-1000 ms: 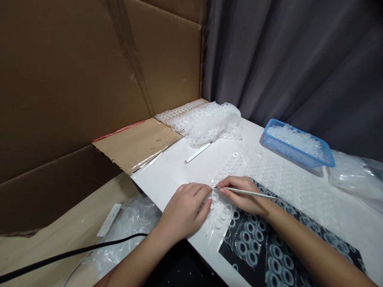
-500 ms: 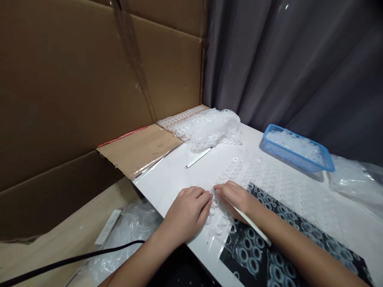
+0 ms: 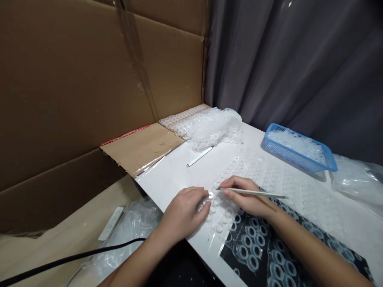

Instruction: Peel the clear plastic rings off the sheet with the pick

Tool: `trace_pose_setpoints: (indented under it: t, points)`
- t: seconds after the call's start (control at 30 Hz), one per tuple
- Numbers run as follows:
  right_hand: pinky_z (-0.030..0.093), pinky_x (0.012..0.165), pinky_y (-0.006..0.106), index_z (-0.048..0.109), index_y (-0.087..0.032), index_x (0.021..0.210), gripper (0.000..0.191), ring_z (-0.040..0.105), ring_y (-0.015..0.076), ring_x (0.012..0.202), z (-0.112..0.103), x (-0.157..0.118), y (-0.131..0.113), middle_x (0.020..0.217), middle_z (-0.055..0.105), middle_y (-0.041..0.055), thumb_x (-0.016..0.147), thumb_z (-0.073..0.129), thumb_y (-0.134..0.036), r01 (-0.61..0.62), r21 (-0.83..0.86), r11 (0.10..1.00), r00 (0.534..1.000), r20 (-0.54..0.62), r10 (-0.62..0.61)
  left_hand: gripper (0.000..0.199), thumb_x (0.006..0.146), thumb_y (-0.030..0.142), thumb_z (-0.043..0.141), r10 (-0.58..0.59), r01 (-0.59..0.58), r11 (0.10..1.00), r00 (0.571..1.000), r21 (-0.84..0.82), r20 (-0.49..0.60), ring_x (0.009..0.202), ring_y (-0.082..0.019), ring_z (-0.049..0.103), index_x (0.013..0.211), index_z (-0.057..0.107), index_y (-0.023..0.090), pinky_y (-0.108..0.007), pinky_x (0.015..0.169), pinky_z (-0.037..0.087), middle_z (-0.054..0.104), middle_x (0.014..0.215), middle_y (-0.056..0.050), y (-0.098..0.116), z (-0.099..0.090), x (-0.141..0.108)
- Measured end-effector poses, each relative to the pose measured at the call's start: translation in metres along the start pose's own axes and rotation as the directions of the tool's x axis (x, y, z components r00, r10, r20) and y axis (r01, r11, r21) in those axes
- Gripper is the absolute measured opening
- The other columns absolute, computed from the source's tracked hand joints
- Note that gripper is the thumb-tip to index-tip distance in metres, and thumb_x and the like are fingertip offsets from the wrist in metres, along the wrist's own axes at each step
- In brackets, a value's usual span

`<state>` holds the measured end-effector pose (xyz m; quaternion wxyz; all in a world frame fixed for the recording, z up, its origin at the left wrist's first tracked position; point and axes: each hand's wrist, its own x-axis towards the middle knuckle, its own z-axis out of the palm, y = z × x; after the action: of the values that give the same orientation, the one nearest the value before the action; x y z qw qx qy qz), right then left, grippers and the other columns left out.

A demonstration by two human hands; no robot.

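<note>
My right hand (image 3: 243,195) pinches a slim white pen-like tool (image 3: 260,193) with a thin dark tip; its exact kind is not clear. That tip points left, close to a small clear ring (image 3: 211,195) on a transparent sheet of rings (image 3: 224,213). At the sheet's left edge rests my left hand (image 3: 187,211), thumb and fingers apart on either side of several rings, gripping nothing that I can see. Beneath part of the sheet lies a black panel (image 3: 230,261), against which the translucent rings stand out.
A second white stick (image 3: 200,156) lies on the white table (image 3: 167,175). Crumpled ring sheets (image 3: 212,125) are heaped at the back beside cardboard (image 3: 146,147). On the right stand a blue basket (image 3: 295,157) of translucent pieces and a plastic bag (image 3: 357,179). A black cable (image 3: 74,255) runs lower left.
My right hand has lifted slightly and turned the tool from a steep slant to nearly level. My left thumb has spread from the fingers, uncovering rings.
</note>
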<state>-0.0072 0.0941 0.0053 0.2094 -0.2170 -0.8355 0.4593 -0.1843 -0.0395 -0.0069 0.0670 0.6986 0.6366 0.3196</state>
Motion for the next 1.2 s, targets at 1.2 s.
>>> trace_pose_setpoints:
  t: [1.2]
  points:
    - [0.051,0.077,0.032,0.059,-0.021,0.089,0.007,0.060,0.0212,0.100,0.007,-0.005,-0.006,0.114,0.060,0.0099,0.087,0.053,-0.025,0.138,-0.180,0.974,0.990,-0.010,-0.142,0.017,0.082,0.025,0.053,-0.017,0.017,1.000,0.999,0.006,-0.027,0.090,-0.021,0.065,0.096,0.061,0.018,-0.037,0.080,0.052,0.070,0.095,-0.006,0.001,-0.004,-0.002]
